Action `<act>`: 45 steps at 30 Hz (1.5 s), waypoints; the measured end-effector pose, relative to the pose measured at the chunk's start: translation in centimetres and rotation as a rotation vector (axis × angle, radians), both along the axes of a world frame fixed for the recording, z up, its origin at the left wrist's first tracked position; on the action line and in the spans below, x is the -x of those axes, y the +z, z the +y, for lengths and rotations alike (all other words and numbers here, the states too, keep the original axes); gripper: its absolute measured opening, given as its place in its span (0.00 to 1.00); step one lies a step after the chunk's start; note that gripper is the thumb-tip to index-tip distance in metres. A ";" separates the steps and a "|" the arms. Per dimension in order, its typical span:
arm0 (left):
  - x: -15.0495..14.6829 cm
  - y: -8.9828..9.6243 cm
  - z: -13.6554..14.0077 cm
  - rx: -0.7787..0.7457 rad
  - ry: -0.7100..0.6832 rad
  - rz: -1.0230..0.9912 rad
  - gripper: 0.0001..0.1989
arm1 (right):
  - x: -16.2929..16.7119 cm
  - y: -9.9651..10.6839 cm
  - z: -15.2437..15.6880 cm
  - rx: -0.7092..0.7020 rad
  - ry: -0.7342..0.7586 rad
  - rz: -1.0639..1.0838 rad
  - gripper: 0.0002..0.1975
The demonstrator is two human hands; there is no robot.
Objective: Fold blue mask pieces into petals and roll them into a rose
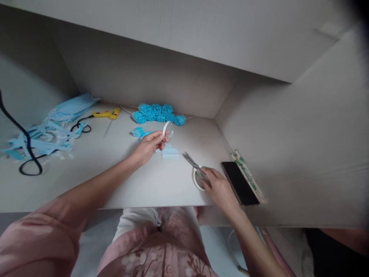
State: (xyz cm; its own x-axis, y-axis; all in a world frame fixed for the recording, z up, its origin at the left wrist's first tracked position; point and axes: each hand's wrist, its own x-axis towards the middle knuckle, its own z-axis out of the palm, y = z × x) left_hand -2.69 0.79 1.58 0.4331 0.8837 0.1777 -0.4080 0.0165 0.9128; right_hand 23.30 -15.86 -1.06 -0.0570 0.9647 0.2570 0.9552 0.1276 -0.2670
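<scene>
My left hand point(151, 145) is closed, pinching a roll of white tape point(164, 130) upright above the table. My right hand point(217, 186) is closed around the handle end of metal scissors point(190, 158), whose blades point toward the far left. Under the scissors, by my right fingers, lies a second ring-shaped tape roll point(195, 181). Light blue pieces point(170, 152) of mask-like fabric lie just beyond my left hand. Behind that hand is a small bright blue piece point(138, 132).
Blue rose-like flowers point(157, 111), some on sticks, line the back wall. On the left are a yellow glue gun point(108, 114), its black cord point(30, 146), face masks point(73, 107) and cut strips point(46, 144). A phone point(240, 184) and green-printed white strips point(248, 175) border the right wall.
</scene>
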 end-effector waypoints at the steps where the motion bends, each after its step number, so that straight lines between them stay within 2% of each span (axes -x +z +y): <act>1: 0.1 -0.2 0.0 0.011 0.001 -0.002 0.14 | 0.1 -0.1 0.3 -0.004 -0.014 -0.014 0.18; 4: 0.4 -0.6 -0.1 0.049 0.005 -0.008 0.15 | 0.5 0.2 1.6 0.016 -0.084 0.066 0.17; 6: 0.5 -0.7 -0.3 0.068 0.010 -0.012 0.16 | 0.6 1.0 2.5 0.066 -0.133 0.324 0.15; 8: 0.6 -0.8 -0.3 0.083 -0.002 -0.024 0.17 | 0.9 2.2 3.4 0.125 -0.144 0.722 0.16; 11: 0.6 -0.8 -0.1 0.112 -0.051 -0.076 0.15 | 1.6 3.5 4.3 0.216 -0.043 1.249 0.26; 13: 0.8 -0.8 0.1 0.128 -0.074 -0.113 0.14 | 2.4 3.8 4.8 0.309 0.087 1.434 0.29; 15: 0.9 -0.8 0.3 0.127 -0.069 -0.124 0.16 | 3.4 3.7 5.4 0.429 0.218 1.533 0.29; 18: 1.0 -0.8 0.5 0.095 -0.028 -0.097 0.14 | 4.7 3.9 6.8 0.551 0.346 1.604 0.30; 25: 1.1 -0.8 1.0 0.122 0.051 -0.054 0.13 | 6.1 6.1 12.0 0.555 0.618 1.495 0.32; 29: 1.2 -0.9 1.2 0.141 0.051 -0.038 0.13 | 6.0 4.7 13.3 0.633 0.616 1.529 0.34; 32: 1.2 -1.1 1.2 0.147 0.040 -0.024 0.15 | 5.7 3.3 13.0 0.728 0.638 1.539 0.35; 36: 1.3 -1.3 1.3 0.150 0.035 -0.058 0.17 | 5.5 2.7 12.6 0.806 0.711 1.470 0.34; 40: 1.4 -1.4 1.5 0.166 0.023 -0.097 0.17 | 5.6 2.6 12.7 0.819 0.738 1.467 0.33; 45: 1.4 -1.5 1.6 0.138 0.036 -0.119 0.14 | 5.8 2.6 13.0 0.782 0.677 1.550 0.32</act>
